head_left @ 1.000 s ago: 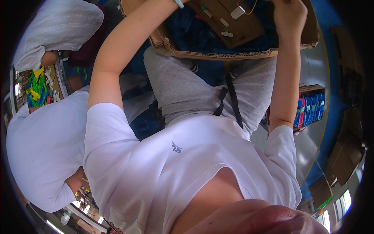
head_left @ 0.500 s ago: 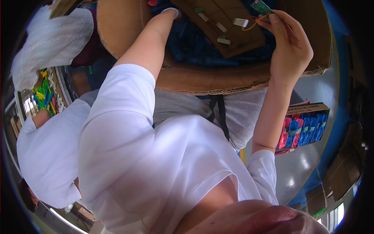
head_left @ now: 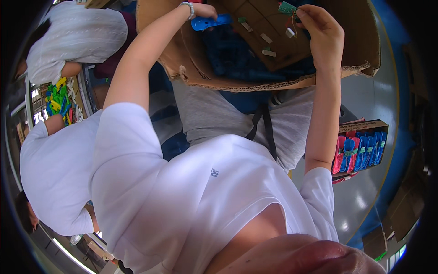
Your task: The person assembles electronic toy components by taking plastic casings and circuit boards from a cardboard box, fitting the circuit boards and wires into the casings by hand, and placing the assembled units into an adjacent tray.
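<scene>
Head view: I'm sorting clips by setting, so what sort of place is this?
Probably a packing or assembly workshop: a big cardboard box on the lap, a carton of red and blue clips on the floor, and co-workers beside coloured plastic parts.

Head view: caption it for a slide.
Left hand holds a blue clip, right hand a small green piece.

**Grey floor and a lap-borne carton**

Grey floor on the right, glossy with light patches. Directly on it, to the right: open cardboard box packed with red and blue plastic pieces in a row. Farther right, near the rim: more brown cartons, blurred. Far centre: large cardboard carton resting on grey-trousered lap, dark blue pieces inside.
</scene>
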Motion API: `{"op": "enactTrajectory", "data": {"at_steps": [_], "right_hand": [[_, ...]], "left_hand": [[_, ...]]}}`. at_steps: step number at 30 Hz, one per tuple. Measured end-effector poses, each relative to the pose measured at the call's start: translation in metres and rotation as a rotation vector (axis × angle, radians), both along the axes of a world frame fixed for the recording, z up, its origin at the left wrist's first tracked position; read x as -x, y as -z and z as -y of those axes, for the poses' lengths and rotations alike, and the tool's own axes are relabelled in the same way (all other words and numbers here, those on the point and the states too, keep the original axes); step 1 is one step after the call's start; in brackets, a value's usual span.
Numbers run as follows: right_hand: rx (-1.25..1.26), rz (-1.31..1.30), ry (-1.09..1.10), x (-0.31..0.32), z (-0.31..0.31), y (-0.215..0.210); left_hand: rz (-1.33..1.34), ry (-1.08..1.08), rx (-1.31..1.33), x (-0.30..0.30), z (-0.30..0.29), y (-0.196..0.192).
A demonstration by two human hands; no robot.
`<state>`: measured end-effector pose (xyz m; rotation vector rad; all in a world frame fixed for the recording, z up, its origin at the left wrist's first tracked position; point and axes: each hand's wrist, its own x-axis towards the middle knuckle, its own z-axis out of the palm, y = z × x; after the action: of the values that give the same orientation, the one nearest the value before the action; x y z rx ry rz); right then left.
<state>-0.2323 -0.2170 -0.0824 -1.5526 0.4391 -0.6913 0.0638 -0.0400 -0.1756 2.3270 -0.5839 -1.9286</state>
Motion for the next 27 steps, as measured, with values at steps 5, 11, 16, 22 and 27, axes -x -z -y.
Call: {"op": "enactTrajectory", "data": {"at_steps": [5,11,16,22,27], "right_hand": [[-0.106,0.031,-0.277,-0.019,-0.042,-0.039],[-0.150,0.152,-0.322,-0.027,-0.087,-0.063],[-0.107,0.133,-0.302,-0.010,-0.100,-0.082],[-0.096,0.124,-0.286,0.015,-0.099,-0.097],[-0.131,0.165,-0.336,0.029,-0.109,-0.106]], "left_hand": [[0.008,-0.597,0.850,0.022,-0.045,-0.105],[0.219,-0.700,1.414,0.127,-0.033,-0.179],[0.259,-0.779,1.610,0.177,-0.033,-0.181],[-0.046,-1.031,1.717,0.216,-0.046,-0.202],[0.069,-0.983,1.787,0.231,-0.055,-0.211]]}}
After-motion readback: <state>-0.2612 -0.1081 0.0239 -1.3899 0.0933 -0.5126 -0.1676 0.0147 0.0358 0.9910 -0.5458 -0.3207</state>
